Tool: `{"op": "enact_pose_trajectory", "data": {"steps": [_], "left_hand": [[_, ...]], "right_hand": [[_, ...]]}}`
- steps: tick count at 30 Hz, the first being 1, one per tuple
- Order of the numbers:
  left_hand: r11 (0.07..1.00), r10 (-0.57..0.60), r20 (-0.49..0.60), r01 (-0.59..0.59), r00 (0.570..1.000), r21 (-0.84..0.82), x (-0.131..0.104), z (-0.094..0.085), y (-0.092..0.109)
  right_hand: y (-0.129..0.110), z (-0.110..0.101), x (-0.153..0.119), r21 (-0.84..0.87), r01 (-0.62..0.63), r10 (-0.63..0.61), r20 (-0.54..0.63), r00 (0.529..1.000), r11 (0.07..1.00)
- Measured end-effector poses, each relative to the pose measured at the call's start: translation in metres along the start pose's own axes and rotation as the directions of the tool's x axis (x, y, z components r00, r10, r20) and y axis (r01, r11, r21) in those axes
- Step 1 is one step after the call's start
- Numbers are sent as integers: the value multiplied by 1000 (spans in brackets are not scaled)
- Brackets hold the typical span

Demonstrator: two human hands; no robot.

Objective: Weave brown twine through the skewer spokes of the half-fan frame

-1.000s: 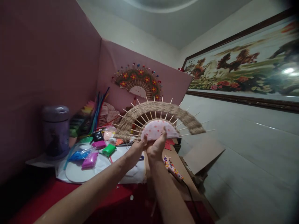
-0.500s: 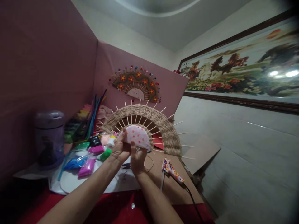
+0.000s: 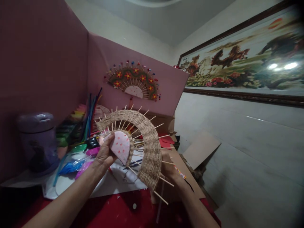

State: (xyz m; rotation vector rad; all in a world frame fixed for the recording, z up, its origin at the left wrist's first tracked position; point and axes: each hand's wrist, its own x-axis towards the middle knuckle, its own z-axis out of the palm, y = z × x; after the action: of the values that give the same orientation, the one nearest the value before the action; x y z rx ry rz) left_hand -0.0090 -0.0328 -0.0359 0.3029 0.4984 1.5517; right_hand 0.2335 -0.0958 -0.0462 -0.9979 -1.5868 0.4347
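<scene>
A half-round fan of woven twine on thin sticks (image 3: 151, 145) is tilted, its right end low. My left hand (image 3: 105, 152) pinches the left part of its pink dotted centre piece (image 3: 121, 145), thumb on the front. My right hand (image 3: 168, 166) is behind the fan's right edge, near the flower-patterned glue gun (image 3: 180, 172). The fan and sticks hide part of its fingers, so what it holds cannot be made out. A decorated fan with red flowers (image 3: 135, 76) hangs on the pink board behind.
A lidded purple container (image 3: 38, 145) stands at the left. Bags of coloured clay (image 3: 71, 167) lie beside it, with pipe cleaners (image 3: 89, 117) behind. Red pieces (image 3: 166, 141) lie on cardboard at the right. A small white round item (image 3: 134, 206) is on the red cloth.
My right hand has let go of the pink centre and moved right toward the glue gun. The fan has shifted left and turned clockwise in my left hand. The view has moved slightly.
</scene>
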Motion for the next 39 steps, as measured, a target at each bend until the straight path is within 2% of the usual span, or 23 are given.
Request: {"op": "enact_pose_trajectory", "data": {"steps": [3, 4, 6, 9, 11, 13, 14, 15, 17, 18, 20, 22, 23, 24, 27, 30, 33, 35, 37, 39], "left_hand": [[999, 22, -22, -21, 1000, 41, -3, 1, 1], [998, 26, -26, -25, 999, 54, -4, 2, 2], [997, 10, -31, -8, 999, 74, -4, 1, 3], [998, 8, -22, -6, 1000, 68, -4, -4, 4], [998, 32, -16, -31, 999, 63, -3, -9, 4], [997, 36, -27, -34, 999, 69, -3, -14, 3], [997, 23, -38, -20, 999, 71, -4, -15, 3], [998, 7, -49, -4, 999, 70, -4, -16, 4], [998, -10, -69, 15, 998, 63, -5, -17, 5], [998, -9, -78, 14, 997, 58, -6, -17, 5], [999, -1, -95, 5, 995, 43, -6, -16, 7], [1000, -7, -105, 10, 994, 21, -7, -15, 8], [1000, -18, -104, 19, 994, 11, -8, -14, 8], [1000, -30, -104, 31, 994, 6, -9, -14, 9], [999, -31, -113, 35, 993, 26, -11, -13, 10], [997, -13, -105, 20, 994, 70, -11, -14, 12], [997, 11, -100, -4, 995, 76, -10, -17, 14], [998, 15, -116, -7, 993, 66, -9, -18, 16], [998, -5, -143, 13, 990, 61, -9, -18, 16], [998, -30, -172, 39, 985, 50, -10, -17, 16]], "right_hand": [[-1, -3, 22, -64, 24, -21, 54, 998, 998], [-3, -4, 28, -70, 52, -51, 19, 999, 996], [-7, -4, 34, 56, 97, -94, -58, 994, 994], [-10, -1, 33, 334, 54, -46, -33, 998, 941], [-8, 0, 28, 377, 28, -6, -58, 998, 926], [-3, -5, 22, 279, -19, 54, -117, 992, 960], [-1, -10, 18, 195, -74, 97, -109, 989, 978], [1, -16, 14, 103, -155, 161, -50, 986, 983], [2, -30, 7, -18, -269, 268, 173, 948, 963], [1, -36, 5, -43, -299, 301, 189, 935, 953], [-3, -42, 6, 0, -229, 229, -30, 973, 973], [-6, -35, 13, 27, -52, 57, -254, 965, 998], [-6, -28, 18, 60, 5, 10, -238, 971, 998], [-6, -18, 24, 138, 12, 12, -176, 984, 990], [0, 15, 38, 422, -103, 92, 48, 995, 901], [3, 34, 42, 580, -252, 130, 244, 961, 774], [2, 32, 38, 590, -388, 197, 362, 911, 708], [2, 24, 33, 580, -453, 247, 401, 882, 677], [3, 17, 27, 568, -428, 264, 350, 899, 703], [2, 12, 21, 519, -356, 247, 268, 931, 777]]}}
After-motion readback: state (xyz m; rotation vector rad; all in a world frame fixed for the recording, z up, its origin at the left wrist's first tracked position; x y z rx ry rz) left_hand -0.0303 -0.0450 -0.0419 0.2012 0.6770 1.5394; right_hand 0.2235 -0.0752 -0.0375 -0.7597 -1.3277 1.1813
